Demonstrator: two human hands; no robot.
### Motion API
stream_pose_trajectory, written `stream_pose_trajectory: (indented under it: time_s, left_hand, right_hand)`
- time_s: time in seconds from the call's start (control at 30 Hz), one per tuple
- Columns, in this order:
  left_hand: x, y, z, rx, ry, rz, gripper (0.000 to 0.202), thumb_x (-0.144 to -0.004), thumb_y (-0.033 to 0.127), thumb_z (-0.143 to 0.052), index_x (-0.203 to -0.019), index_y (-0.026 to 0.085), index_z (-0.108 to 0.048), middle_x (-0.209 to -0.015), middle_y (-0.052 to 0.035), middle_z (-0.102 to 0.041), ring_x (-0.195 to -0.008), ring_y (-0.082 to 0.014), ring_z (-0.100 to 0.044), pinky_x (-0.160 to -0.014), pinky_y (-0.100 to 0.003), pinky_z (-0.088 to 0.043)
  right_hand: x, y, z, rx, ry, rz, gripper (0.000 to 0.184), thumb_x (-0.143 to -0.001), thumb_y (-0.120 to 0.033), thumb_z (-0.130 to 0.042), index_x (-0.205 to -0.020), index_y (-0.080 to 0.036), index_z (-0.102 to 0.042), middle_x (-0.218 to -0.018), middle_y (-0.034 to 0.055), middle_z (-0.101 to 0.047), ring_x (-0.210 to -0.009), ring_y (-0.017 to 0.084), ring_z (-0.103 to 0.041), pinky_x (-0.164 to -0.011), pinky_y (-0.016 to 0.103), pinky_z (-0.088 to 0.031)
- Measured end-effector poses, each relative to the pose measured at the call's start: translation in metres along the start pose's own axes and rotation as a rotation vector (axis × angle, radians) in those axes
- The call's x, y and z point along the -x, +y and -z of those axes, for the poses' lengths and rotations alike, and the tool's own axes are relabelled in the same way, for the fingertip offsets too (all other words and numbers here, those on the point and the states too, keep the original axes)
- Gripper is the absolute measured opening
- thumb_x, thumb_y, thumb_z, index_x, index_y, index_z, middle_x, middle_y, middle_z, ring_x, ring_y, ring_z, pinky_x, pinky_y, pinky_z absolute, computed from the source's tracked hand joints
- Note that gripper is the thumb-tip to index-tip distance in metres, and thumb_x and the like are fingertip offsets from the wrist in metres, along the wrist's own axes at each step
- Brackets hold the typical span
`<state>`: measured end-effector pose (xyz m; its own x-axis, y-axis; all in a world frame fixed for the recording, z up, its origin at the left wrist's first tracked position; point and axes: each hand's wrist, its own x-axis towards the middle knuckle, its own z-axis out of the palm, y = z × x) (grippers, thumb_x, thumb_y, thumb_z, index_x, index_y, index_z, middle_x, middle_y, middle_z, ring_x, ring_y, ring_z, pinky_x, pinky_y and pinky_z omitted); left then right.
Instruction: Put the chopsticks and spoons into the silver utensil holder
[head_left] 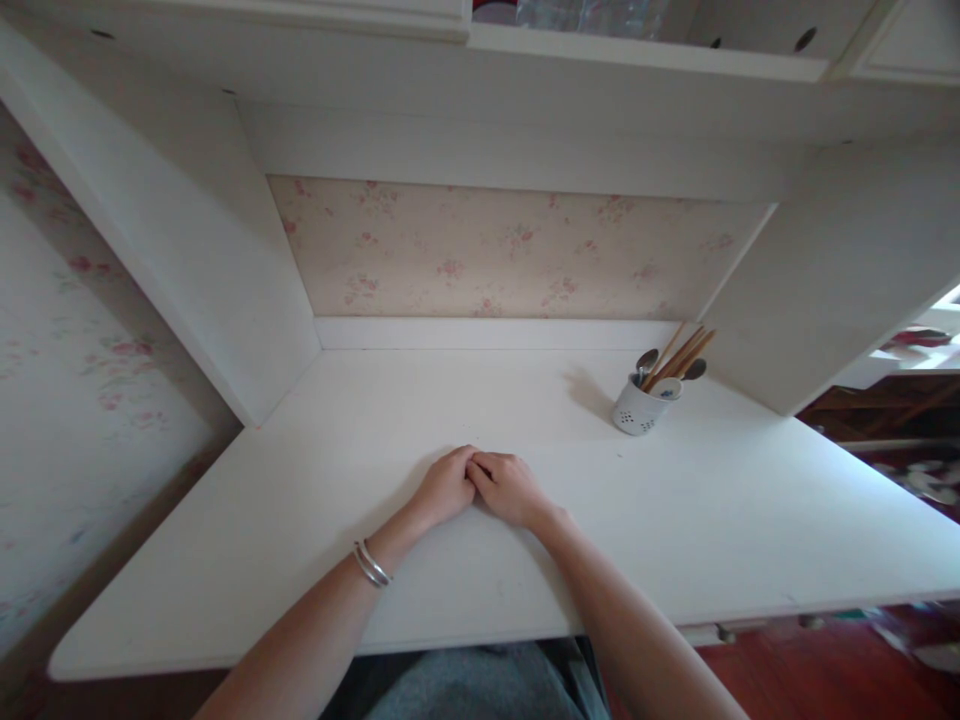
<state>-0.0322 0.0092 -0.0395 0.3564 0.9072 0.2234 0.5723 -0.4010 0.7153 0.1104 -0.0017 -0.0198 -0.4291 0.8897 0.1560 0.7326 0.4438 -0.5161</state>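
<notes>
My left hand (448, 484) and my right hand (510, 487) rest together on the white tabletop (480, 600), knuckles touching in front of my body. Both are closed, with the fingers curled inward and the thumbs meeting; no object shows in either. Two silver bangles (372, 564) circle my left wrist. Off to the right of my right hand, apart from it, a white utensil holder (637, 408) stands upright with a pattern of small holes. Wooden chopsticks (679, 358), metal spoons (695, 369) and a white spoon with a blue mark (667, 388) stick out of it.
A white side panel (187, 230) rises at the left, another panel (847, 270) at the right. Above hangs a cabinet shelf (645, 52) holding clear containers. Floral wallpaper (487, 250) covers the back. The table's front edge runs before my body; a reddish floor (810, 680) shows below.
</notes>
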Motion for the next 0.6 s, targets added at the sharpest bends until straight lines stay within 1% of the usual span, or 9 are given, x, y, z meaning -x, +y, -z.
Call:
stream_pose_trajectory:
  time_s: [0.2,0.6]
  left_hand:
    - [-0.0013,0.0004,0.0005,0.005,-0.001,0.001,0.034,-0.065,0.0,-0.041,-0.089,0.016,-0.059,-0.092,-0.0059,-0.066,-0.087,-0.0163,-0.059,-0.081,-0.027,-0.044]
    - [-0.0009,-0.0012,-0.0011,-0.004,0.003,0.005,0.037,-0.063,0.0,-0.041,-0.091,0.017,-0.059,-0.093,-0.0055,-0.066,-0.088,-0.0162,-0.059,-0.082,-0.027,-0.044]
  right_hand:
    - [-0.0006,0.0002,0.0,0.011,0.006,0.012,0.035,-0.095,-0.033,-0.032,-0.085,-0.021,-0.063,-0.091,0.0035,-0.07,-0.081,0.014,-0.061,-0.07,0.023,-0.036]
    - [-0.0011,0.0016,-0.0013,0.015,0.011,0.03,0.035,-0.095,-0.032,-0.032,-0.083,-0.021,-0.063,-0.089,0.0033,-0.07,-0.079,0.014,-0.061,-0.069,0.023,-0.035]
